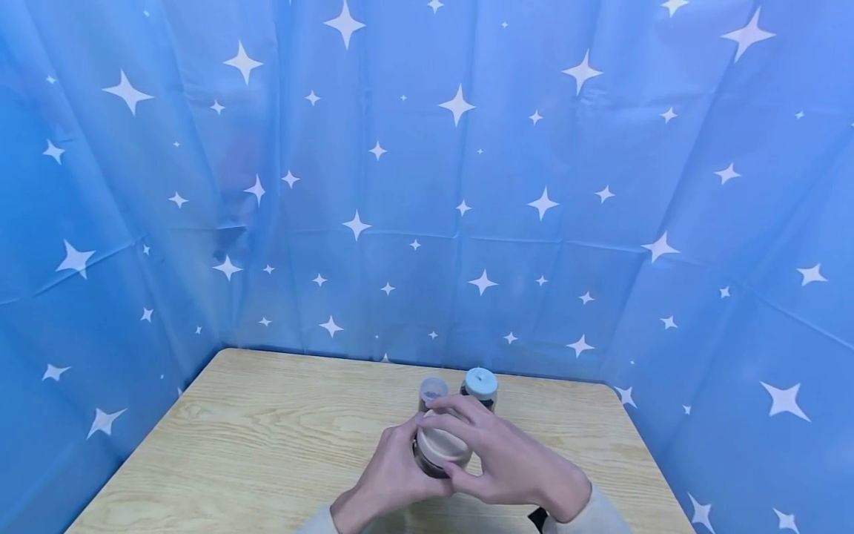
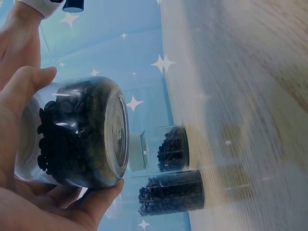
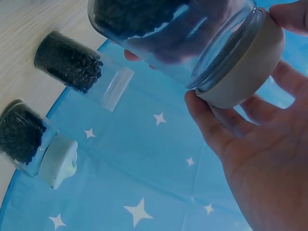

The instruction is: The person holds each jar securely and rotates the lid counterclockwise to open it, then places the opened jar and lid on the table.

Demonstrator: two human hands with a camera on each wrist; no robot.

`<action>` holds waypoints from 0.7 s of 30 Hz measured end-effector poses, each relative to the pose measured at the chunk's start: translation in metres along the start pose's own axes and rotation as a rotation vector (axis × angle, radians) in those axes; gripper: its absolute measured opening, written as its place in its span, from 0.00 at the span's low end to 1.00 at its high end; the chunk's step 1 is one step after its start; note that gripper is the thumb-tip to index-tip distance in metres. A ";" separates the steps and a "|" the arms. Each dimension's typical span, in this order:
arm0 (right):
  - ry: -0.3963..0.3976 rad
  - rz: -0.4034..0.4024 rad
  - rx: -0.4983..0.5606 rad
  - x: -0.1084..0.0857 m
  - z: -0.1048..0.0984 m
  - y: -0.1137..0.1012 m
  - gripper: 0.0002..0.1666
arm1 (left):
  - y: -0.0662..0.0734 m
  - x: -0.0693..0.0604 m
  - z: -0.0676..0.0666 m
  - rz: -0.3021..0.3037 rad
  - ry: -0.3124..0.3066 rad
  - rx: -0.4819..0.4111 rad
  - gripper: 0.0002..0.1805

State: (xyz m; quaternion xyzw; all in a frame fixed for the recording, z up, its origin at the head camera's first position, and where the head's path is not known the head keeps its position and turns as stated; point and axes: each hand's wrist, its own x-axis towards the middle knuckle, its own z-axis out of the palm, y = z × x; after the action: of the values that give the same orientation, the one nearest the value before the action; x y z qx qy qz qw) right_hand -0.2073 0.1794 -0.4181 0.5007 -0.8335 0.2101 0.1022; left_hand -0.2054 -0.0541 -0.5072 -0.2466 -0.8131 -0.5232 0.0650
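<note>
Glass jar [image 2: 74,134] sits lower centre of the head view; left hand [image 1: 394,469] grips its body, right hand [image 1: 502,454] pinches the lid [image 1: 445,446]; a firm, level hold should steady any twist.

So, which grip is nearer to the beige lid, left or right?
Right. The right grip is on the beige lid; the left grip is below it, around the glass jar.

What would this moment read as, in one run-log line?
left grip: holds jar of dark beans | right grip: holds beige lid on jar's mouth | jar: above table | beyond: clear cylinder, blue-lidded jar
</note>
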 end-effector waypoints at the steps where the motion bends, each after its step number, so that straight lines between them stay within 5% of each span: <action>1: -0.002 0.001 0.001 0.000 0.000 0.000 0.45 | 0.000 0.000 0.000 0.002 0.001 -0.001 0.41; 8: 0.020 -0.033 -0.036 0.002 0.001 0.000 0.46 | 0.000 0.000 0.000 -0.009 -0.004 0.000 0.42; 17: -0.011 0.015 -0.010 0.002 0.000 -0.003 0.40 | 0.001 -0.001 0.000 -0.036 -0.023 -0.021 0.41; 21: 0.043 -0.020 -0.058 0.003 0.002 -0.005 0.38 | 0.001 -0.001 0.000 -0.035 -0.008 -0.023 0.41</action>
State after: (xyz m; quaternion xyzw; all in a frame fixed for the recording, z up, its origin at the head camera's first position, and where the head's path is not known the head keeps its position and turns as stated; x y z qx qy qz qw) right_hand -0.2041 0.1746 -0.4174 0.5013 -0.8317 0.1954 0.1369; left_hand -0.2037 -0.0539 -0.5065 -0.2349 -0.8115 -0.5328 0.0496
